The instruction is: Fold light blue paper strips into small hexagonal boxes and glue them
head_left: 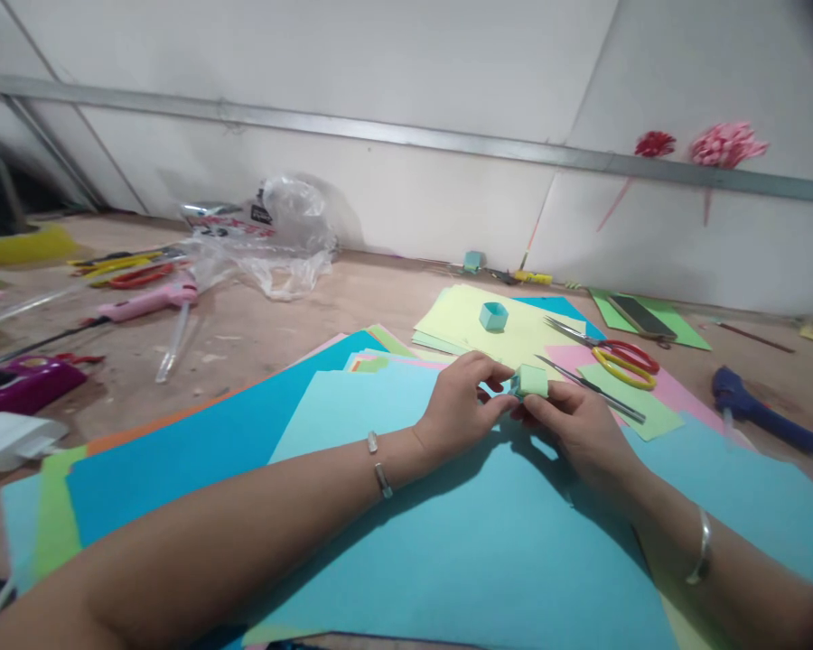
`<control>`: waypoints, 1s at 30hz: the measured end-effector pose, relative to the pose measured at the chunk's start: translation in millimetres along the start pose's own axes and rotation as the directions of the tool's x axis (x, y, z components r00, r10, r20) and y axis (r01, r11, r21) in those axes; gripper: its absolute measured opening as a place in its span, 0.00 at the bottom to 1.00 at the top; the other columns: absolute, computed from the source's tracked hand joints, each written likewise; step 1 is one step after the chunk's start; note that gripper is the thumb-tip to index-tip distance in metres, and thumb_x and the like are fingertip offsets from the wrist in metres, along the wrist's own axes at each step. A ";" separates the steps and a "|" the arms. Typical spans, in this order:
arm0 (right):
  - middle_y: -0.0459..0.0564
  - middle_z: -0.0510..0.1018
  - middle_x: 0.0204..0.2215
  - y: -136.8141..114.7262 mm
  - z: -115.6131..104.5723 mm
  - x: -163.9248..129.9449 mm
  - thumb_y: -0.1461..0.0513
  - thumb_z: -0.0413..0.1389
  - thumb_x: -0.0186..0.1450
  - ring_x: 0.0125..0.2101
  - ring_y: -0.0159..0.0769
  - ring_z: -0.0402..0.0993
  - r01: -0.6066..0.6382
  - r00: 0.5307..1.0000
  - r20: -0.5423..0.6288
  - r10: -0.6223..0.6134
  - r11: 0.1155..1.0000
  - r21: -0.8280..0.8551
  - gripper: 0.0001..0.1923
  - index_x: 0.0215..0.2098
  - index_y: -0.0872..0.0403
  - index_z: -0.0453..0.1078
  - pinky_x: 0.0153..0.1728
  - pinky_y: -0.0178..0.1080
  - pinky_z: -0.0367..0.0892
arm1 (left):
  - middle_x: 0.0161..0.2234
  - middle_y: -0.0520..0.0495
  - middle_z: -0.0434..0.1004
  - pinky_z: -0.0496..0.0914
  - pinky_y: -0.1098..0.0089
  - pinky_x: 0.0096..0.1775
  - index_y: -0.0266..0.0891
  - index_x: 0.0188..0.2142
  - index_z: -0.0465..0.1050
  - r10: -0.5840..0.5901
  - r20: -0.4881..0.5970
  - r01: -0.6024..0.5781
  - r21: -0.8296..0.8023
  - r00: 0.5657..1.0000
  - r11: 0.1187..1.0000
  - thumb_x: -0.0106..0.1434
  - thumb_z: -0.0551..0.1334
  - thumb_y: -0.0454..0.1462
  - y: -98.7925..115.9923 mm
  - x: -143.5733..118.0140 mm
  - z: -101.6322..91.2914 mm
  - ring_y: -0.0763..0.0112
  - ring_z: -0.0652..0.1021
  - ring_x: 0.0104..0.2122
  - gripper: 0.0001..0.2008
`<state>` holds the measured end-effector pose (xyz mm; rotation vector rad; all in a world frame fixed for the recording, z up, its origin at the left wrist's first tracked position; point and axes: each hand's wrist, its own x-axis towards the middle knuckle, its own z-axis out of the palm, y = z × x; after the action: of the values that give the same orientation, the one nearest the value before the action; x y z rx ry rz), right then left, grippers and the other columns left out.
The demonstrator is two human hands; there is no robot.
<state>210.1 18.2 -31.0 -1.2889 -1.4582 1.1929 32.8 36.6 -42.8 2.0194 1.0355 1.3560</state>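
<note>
Between my two hands is a small folded paper box, pale green on top with a bluish side facing left. The thumb and fingers of my left hand pinch its left edge. From the right, my right hand grips it with the thumb in front and the other fingers partly hidden behind. Both hands hover over large light blue paper sheets. Just beyond them, a small teal paper box with an open top rests on pale yellow paper.
Scissors with red and yellow handles and tweezers lie to the right. Farther right are a blue glue gun and a phone. A pink glue gun and plastic bag are at left. Paper flowers hang on the wall rail.
</note>
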 end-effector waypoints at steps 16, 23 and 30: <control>0.53 0.80 0.25 -4.6 9.6 -7.0 0.47 0.67 0.51 0.29 0.37 0.73 -0.016 0.999 -0.040 0.017 1.000 0.026 0.19 0.26 0.55 0.80 0.33 0.42 0.70 | 0.29 0.49 0.79 0.73 0.72 0.32 0.38 0.35 0.81 0.052 -0.102 -0.048 0.041 0.993 0.998 0.58 0.65 0.27 -2.2 0.7 0.8 0.74 0.76 0.28 0.08; 0.53 0.81 0.26 -9.5 11.4 -7.4 0.49 0.65 0.55 0.29 0.38 0.74 0.006 0.998 -0.057 -0.007 1.000 -0.010 0.16 0.27 0.55 0.79 0.33 0.42 0.70 | 0.33 0.47 0.79 0.72 0.72 0.32 0.38 0.34 0.79 -0.047 -0.062 0.045 -0.037 0.997 0.998 0.58 0.63 0.28 1.5 1.7 -0.3 0.71 0.77 0.33 0.07; 0.49 0.80 0.26 -12.3 9.0 -5.7 0.57 0.61 0.58 0.28 0.34 0.74 0.121 0.988 -0.106 -0.113 0.990 0.073 0.08 0.32 0.54 0.77 0.33 0.41 0.69 | 0.37 0.45 0.76 0.73 0.67 0.35 0.36 0.50 0.67 -0.356 0.103 0.354 -0.531 0.929 0.770 0.58 0.64 0.38 6.0 3.0 -0.1 0.67 0.77 0.35 0.20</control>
<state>199.7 11.1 -20.8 -1.1768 -1.3800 1.0812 35.3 35.5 -36.8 1.3220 0.8510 1.2624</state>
